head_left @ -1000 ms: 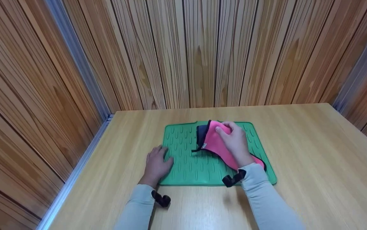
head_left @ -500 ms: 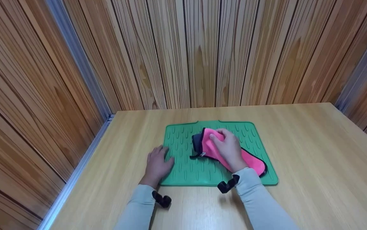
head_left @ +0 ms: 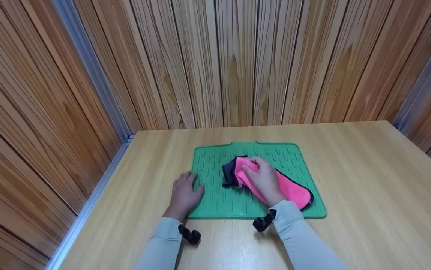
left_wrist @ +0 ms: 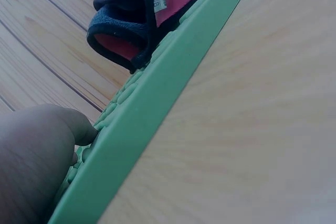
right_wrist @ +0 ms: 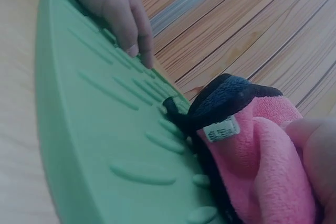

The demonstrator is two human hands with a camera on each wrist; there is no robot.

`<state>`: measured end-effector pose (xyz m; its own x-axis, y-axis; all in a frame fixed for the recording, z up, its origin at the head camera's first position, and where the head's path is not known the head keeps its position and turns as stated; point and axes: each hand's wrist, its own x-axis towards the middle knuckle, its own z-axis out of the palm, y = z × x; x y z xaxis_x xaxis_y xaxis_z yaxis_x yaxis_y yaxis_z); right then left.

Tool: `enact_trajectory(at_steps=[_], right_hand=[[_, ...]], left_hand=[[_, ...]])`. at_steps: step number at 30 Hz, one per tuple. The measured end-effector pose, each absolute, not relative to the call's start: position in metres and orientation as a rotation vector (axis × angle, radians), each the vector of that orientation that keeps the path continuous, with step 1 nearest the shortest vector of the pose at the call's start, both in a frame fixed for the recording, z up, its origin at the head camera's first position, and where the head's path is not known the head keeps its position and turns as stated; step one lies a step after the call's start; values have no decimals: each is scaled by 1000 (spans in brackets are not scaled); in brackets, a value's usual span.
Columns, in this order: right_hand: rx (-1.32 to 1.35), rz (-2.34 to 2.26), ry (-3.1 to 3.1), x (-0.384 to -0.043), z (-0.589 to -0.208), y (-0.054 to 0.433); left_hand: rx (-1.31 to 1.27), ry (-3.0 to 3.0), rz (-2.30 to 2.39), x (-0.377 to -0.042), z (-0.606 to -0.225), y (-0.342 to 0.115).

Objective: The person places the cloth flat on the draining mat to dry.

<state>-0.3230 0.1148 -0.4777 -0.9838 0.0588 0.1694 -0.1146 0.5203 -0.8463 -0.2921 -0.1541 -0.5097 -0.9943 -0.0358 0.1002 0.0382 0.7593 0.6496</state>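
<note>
Just right of the frame's centre in the head view, I am pinching a pink cloth (head_left: 294, 191) between the thumb and fingers of my right hand (head_left: 266, 182). The cloth is lying slantwise over the green mat (head_left: 215, 206), its rounded end reaching toward the mat's lower right corner. At its other end, near the middle of the mat, a dark blue side is showing, with black edging; in the right wrist view a small white label (right_wrist: 221, 128) is hanging there. My left hand (head_left: 185, 191) is resting on the mat's left edge, left of centre, thumb spread away from the fingers, gripping nothing. The mat is lying on the wooden table (head_left: 369, 187).
</note>
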Motion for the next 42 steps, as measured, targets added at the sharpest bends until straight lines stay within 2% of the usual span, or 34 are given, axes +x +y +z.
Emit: enact_trajectory(at_steps=[23, 42], right_hand=[[36, 1299, -2756, -316, -491, 110], [122, 1529, -2657, -313, -455, 144]], left_hand=[[-30, -2826, -1062, -291, -511, -154], [-31, -2846, -1050, -286, -498, -147]])
